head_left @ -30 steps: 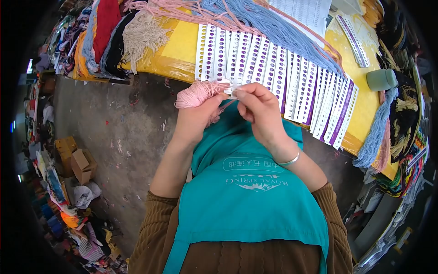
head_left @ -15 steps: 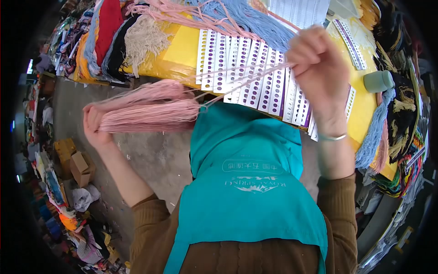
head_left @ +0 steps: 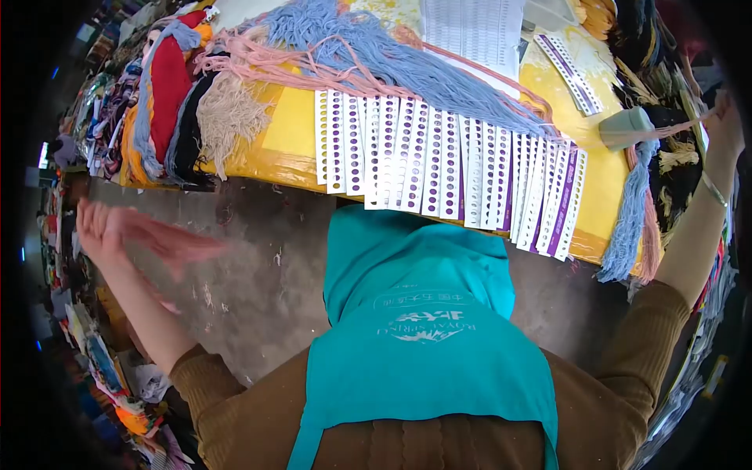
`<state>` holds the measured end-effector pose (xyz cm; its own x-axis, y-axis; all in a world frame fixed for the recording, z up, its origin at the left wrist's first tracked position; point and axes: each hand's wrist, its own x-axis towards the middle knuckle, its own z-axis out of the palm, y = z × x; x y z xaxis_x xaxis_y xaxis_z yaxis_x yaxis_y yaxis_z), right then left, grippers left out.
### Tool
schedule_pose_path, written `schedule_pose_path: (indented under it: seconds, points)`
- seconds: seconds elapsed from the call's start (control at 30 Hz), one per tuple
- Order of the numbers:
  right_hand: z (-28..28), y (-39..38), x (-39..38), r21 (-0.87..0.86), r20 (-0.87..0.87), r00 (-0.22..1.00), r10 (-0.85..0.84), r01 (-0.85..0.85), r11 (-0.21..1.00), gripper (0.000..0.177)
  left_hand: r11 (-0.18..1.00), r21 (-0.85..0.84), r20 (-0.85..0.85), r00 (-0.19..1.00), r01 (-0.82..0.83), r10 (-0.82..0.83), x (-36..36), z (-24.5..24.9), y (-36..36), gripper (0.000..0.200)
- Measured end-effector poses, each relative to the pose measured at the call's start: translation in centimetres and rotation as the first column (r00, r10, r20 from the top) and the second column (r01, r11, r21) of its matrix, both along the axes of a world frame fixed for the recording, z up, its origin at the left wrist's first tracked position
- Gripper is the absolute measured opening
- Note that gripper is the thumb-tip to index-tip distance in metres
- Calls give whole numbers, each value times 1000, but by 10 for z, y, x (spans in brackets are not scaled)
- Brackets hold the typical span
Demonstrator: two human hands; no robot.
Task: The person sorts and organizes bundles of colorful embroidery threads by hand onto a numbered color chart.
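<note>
Far out to the left, my left hand (head_left: pixel 102 231) is closed around a skein of pink thread (head_left: pixel 168 239), whose loose end is smeared by motion over the floor. At the far right edge my right hand (head_left: pixel 724 129) is shut on pink thread strands (head_left: pixel 681 128), which stretch back past a grey-green cylinder (head_left: pixel 627 128); its fingers are partly blurred. Between my hands, a row of white and purple cards with punched holes (head_left: pixel 431 160) lies along the table's front edge. Light blue thread (head_left: pixel 376 63) and another pink thread bundle (head_left: pixel 298 66) lie behind the cards.
The yellow-covered table (head_left: pixel 290 149) carries beige thread (head_left: pixel 227 110), red thread (head_left: pixel 170 86) and black thread (head_left: pixel 192 125) on its left. A printed sheet (head_left: pixel 470 39) and a separate punched card (head_left: pixel 568 74) lie at the back. Blue thread (head_left: pixel 623 211) hangs over the right edge.
My hands have moved far apart, the left outward and down, the right outward to the right. The pink skein has swung left with my left hand, and strands now trail from my right hand.
</note>
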<state>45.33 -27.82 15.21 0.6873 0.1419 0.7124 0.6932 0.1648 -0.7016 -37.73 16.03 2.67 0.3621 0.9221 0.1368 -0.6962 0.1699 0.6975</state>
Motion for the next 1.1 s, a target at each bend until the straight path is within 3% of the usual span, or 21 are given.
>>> schedule_pose_path:
  seconds: [0.03,0.07,0.1,0.13,0.17,0.2,0.27,0.3,0.37,0.4,0.47,0.53,0.63,0.73,0.77,0.87,0.9,0.93,1.0,1.1]
  points:
    - [1,-1,-3,-90,120,993,-6,16,996,18,989,33,32,989,141,-142,46,7,-3,16]
    - [-7,-10,9,-312,558,827,-69,286,906,20,951,70,76,948,303,-308,92,10,-6,28]
    - [-20,7,-16,-324,310,948,73,33,945,20,979,19,67,977,202,-203,147,19,-28,40]
    - [-33,24,-41,-232,47,979,200,-185,955,20,960,22,127,952,279,-280,195,21,-44,47]
    - [-48,27,-46,-347,-24,967,252,-244,905,31,932,26,181,915,362,-361,236,23,-61,52]
    - [-64,35,-51,-396,-87,912,400,-400,826,29,896,32,230,869,443,-438,278,25,-79,56]
    - [-101,60,-93,-401,-153,874,460,-481,780,28,803,54,243,772,593,-587,331,17,-89,52]
    - [-110,63,-106,-501,-257,785,563,-607,617,29,767,54,196,747,639,-636,353,8,-90,47]
    - [-133,75,-140,-423,-427,634,645,-770,477,31,740,20,10,740,673,-673,386,-24,-94,36]
    - [-139,81,-157,-422,-503,603,619,-796,433,38,753,-8,-128,746,658,-653,401,-38,-99,30]
    - [-147,95,-179,-435,-636,549,543,-836,335,45,891,-24,-486,774,453,-406,434,-36,-147,25]
    - [-162,104,-188,-363,-704,434,562,-900,241,45,752,-114,-525,603,649,-601,455,-43,-168,22]
    - [-182,116,-199,-222,-757,292,585,-956,191,46,683,-22,-549,562,730,-619,476,-64,-188,17]
    - [-198,122,-203,-177,-777,257,575,-965,192,46,555,-148,-548,400,818,-735,477,-92,-174,11]
    - [-219,125,-204,-90,-735,235,636,-964,252,45,578,-176,-592,383,797,-709,477,-97,-171,12]
    - [-215,122,-211,-379,-646,497,579,-868,321,40,601,-308,-646,302,738,-701,472,-100,-170,15]
    - [-216,123,-218,-536,-535,666,520,-744,399,31,610,-397,-598,312,686,-738,470,-103,-171,19]
    - [-220,124,-221,-591,-428,730,534,-672,445,29,635,-400,-596,339,661,-728,471,-117,-172,21]
    - [-229,126,-225,-662,-184,826,533,-505,554,25,680,-396,-595,392,617,-702,475,-146,-167,25]
    - [-233,131,-224,-655,-93,847,523,-447,609,21,675,-439,-537,430,593,-726,475,-142,-167,22]
